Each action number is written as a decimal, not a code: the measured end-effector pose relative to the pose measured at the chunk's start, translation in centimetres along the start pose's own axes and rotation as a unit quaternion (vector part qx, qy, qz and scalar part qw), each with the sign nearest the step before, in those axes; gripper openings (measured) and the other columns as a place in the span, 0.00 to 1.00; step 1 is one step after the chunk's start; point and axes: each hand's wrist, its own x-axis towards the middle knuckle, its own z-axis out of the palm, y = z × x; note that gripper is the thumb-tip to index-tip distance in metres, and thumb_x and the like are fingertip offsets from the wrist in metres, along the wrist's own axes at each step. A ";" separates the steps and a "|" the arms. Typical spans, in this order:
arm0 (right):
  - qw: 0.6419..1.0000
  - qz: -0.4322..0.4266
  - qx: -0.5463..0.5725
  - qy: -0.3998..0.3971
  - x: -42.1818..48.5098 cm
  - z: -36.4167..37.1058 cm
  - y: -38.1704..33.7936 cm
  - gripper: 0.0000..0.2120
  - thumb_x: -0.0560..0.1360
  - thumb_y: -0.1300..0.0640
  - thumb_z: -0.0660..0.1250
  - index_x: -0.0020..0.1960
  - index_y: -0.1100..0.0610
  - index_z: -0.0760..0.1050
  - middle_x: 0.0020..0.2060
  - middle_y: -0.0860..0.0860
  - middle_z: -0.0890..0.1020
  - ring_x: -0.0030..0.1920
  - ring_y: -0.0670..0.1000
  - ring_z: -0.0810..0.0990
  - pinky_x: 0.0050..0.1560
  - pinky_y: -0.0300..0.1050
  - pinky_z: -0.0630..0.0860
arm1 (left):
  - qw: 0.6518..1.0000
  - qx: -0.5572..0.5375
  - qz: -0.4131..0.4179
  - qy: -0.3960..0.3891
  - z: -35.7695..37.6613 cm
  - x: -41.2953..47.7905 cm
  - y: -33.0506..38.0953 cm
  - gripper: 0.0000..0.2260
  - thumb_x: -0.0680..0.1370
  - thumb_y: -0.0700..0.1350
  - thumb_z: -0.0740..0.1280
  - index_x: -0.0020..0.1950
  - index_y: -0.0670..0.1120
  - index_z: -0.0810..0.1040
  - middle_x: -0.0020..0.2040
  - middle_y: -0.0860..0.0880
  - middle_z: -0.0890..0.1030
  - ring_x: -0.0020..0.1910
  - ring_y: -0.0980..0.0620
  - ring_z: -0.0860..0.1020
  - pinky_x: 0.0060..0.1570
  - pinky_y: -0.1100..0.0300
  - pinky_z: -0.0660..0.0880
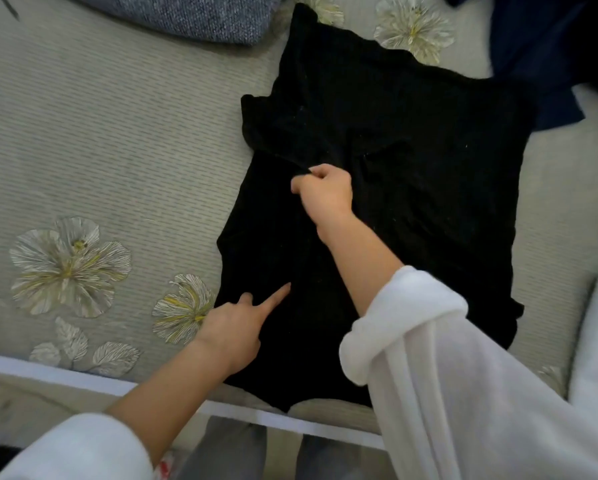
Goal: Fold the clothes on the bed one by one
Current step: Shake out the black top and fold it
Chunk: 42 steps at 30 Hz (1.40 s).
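A black garment (411, 140) lay spread flat on the bed (117, 150), under and around both hands, its lower edge reaching the near rim of the bed just behind the left wrist. The right hand (325, 192) was curled into a loose fist over the middle of the garment, thumb and fingers pinching a fold of the black cloth at the end of a folded-in flap. The left hand (235, 327) rested on the garment's near left part, below and to the left of the right hand, its index finger (276, 296) stretched straight and pressed on the cloth, thumb out beside it and the other fingers tucked under; it gripped nothing. Both arms wore white sleeves (463, 375) pushed up the forearm. Beyond the right hand, further right, lay a dark navy garment (540, 57), touching the black one's far corner. Beyond the left hand sat a blue-grey knitted fabric (186, 15), well apart from both hands.
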 end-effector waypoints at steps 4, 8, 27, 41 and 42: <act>0.908 0.075 0.396 -0.108 0.7 -5.9 0.1 0.24 0.70 0.66 0.65 0.66 0.64 0.73 0.60 0.64 0.78 0.61 0.64 0.77 0.63 0.58 0.74 | 0.999 -0.038 -0.014 0.012 -0.4 0.2 0.5 0.51 0.74 0.41 0.64 0.66 0.65 0.20 0.60 0.43 0.70 0.41 0.45 0.80 0.34 0.55 0.72; 0.850 0.083 0.520 -0.029 -0.2 -13.1 6.0 0.21 0.76 0.64 0.61 0.69 0.62 0.70 0.63 0.61 0.78 0.62 0.61 0.77 0.67 0.57 0.70 | 1.000 0.024 -0.003 0.002 0.2 0.2 1.2 0.48 0.77 0.42 0.63 0.67 0.64 0.21 0.63 0.43 0.65 0.41 0.47 0.79 0.34 0.58 0.69; 0.948 0.153 0.128 0.250 3.7 -20.7 11.3 0.30 0.73 0.53 0.71 0.72 0.56 0.65 0.66 0.55 0.73 0.63 0.56 0.75 0.62 0.51 0.75 | 0.992 0.073 0.056 -0.081 0.7 -3.6 2.8 0.37 0.78 0.55 0.59 0.73 0.66 0.33 0.55 0.50 0.71 0.46 0.51 0.78 0.35 0.59 0.69; 0.869 -0.184 -0.458 0.045 -10.1 -18.3 22.0 0.31 0.78 0.49 0.63 0.77 0.47 0.55 0.78 0.51 0.54 0.77 0.49 0.46 0.74 0.51 0.50 | 0.985 0.104 0.139 -0.020 4.1 -4.9 0.2 0.31 0.81 0.61 0.47 0.73 0.55 0.30 0.73 0.49 0.25 0.71 0.51 0.24 0.71 0.56 0.30; 0.870 -0.187 -0.453 0.057 -11.3 -19.7 23.1 0.33 0.76 0.51 0.65 0.77 0.48 0.56 0.77 0.52 0.56 0.77 0.49 0.47 0.74 0.51 0.50 | 0.984 0.093 0.147 -0.028 4.1 -5.6 -0.1 0.33 0.80 0.62 0.49 0.74 0.54 0.31 0.74 0.50 0.27 0.71 0.53 0.25 0.71 0.58 0.28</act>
